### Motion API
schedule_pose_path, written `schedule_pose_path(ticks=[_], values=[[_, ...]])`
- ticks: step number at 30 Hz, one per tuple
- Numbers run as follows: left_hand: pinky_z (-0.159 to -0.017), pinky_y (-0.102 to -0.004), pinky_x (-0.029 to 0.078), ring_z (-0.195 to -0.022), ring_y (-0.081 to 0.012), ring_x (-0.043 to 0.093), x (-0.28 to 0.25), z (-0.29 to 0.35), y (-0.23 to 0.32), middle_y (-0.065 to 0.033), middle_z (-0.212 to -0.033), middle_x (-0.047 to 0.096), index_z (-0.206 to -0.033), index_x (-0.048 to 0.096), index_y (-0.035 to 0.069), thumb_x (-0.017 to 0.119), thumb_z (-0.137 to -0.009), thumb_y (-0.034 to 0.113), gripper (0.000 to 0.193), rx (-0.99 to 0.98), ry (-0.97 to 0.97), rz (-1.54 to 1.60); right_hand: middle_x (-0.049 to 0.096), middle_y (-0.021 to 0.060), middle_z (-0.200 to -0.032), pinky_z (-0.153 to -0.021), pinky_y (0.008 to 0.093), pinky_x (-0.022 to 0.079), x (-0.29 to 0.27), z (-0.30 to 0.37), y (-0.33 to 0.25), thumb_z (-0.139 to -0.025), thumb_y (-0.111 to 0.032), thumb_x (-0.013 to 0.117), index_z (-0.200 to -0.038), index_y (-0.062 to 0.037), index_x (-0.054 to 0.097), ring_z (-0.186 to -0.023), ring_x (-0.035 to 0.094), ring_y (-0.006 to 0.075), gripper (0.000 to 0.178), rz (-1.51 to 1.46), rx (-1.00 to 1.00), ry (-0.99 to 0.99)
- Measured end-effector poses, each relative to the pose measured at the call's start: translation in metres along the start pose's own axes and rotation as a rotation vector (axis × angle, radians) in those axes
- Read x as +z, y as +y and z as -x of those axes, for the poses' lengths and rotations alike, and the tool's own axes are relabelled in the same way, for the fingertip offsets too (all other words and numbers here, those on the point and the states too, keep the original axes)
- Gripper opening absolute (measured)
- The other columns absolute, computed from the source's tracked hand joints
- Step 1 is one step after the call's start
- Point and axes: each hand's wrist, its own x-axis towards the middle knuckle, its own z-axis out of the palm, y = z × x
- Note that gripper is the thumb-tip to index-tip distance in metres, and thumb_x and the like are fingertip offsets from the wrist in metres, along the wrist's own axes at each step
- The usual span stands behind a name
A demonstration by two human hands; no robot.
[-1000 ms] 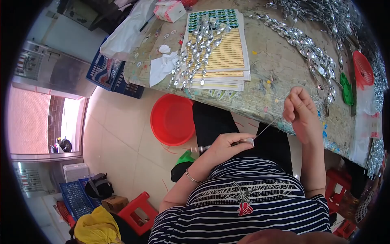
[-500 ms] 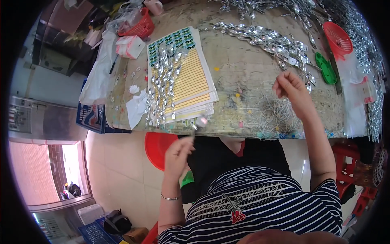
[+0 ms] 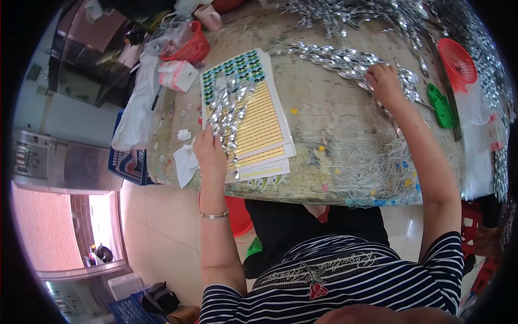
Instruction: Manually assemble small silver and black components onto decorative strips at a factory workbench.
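Note:
Several shiny silver twisted strands [image 3: 231, 110] lie lengthwise over a stack of sheets at the left of the table. My left hand [image 3: 210, 148] is at the lower left of these strands, fingers closed around one of them; the exact grip is partly hidden. Across the table, my right hand [image 3: 384, 85] reaches onto a bundle of similar silver strands [image 3: 329, 55]. Its fingers are bent and pinched together on the bundle, their tips partly hidden. The sheets [image 3: 270, 116] are yellow with dark rows, with green-and-black round stickers [image 3: 234, 67] toward the far end.
Tangled white thread [image 3: 372, 162] lies near the table's front edge. A green tray [image 3: 441, 106] and a red basket [image 3: 457, 62] sit at the right, beside masses of silver tinsel [image 3: 488, 70]. Another red basket [image 3: 189, 47], a tissue pack [image 3: 177, 75] and crumpled white paper [image 3: 186, 163] are at the left.
My left hand has moved up and left from the table's front edge onto the strands on the sheets. My right hand has moved farther away, from above the thread to the silver bundle.

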Motion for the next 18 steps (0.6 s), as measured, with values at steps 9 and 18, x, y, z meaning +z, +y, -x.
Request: schedule_pose_path(ticks=[9,18], values=[[-0.083,-0.0442,0.042,-0.097,-0.0391,0.052,0.022,-0.009,-0.013,-0.0235,-0.111,0.054,-0.122,0.051,-0.004,0.057,-0.08,-0.002,0.042,0.043,0.075,-0.066,0.063,0.0168,-0.088,-0.072,0.0393,0.048,-0.022,0.005,0.029,-0.093,-0.015,0.05,-0.1,0.0016,0.056,-0.081,0.061,0.0317,0.019,-0.063,0.076,-0.026],[-0.096,-0.0415,0.038,-0.112,-0.0375,0.047,-0.004,0.02,0.042,-0.0224,-0.121,0.051,-0.125,0.052,-0.002,0.059,-0.083,0.004,0.042,0.026,0.087,0.02,0.058,-0.0004,-0.087,-0.06,0.0221,0.043,-0.134,0.014,-0.019,-0.098,-0.019,0.045,-0.109,-0.0037,0.057,-0.07,0.052,0.0069,0.022,-0.566,0.371,0.143]])
